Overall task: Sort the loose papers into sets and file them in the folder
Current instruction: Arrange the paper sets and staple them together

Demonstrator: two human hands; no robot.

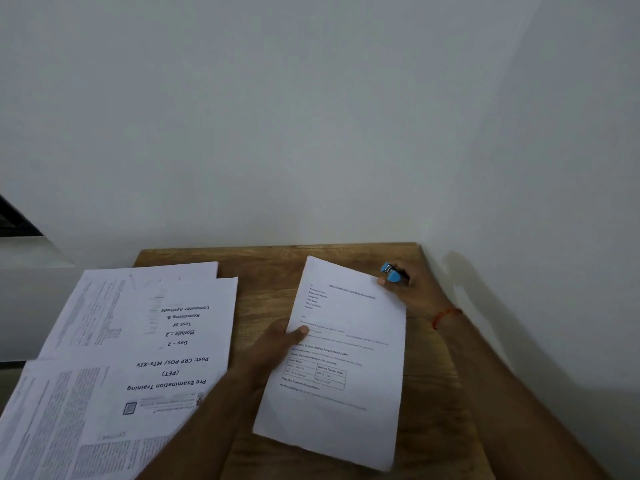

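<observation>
A white printed set of papers (349,341), with a small table on its top sheet, is held over the wooden table (270,268). My left hand (277,344) pinches its left edge, thumb on top. My right hand (408,285) is at the sheet's top right corner, closed on a small blue stapler (391,273). To the left lie several loose printed sheets (86,341) spread over the table, the uppermost a cover page (176,348) headed "Pre Examination Training". No folder is in view.
The small wooden table stands in a corner against white walls (311,133), one behind it and one on the right. The loose sheets hang over the table's left edge. A white ledge (31,258) under a dark window frame is at the far left.
</observation>
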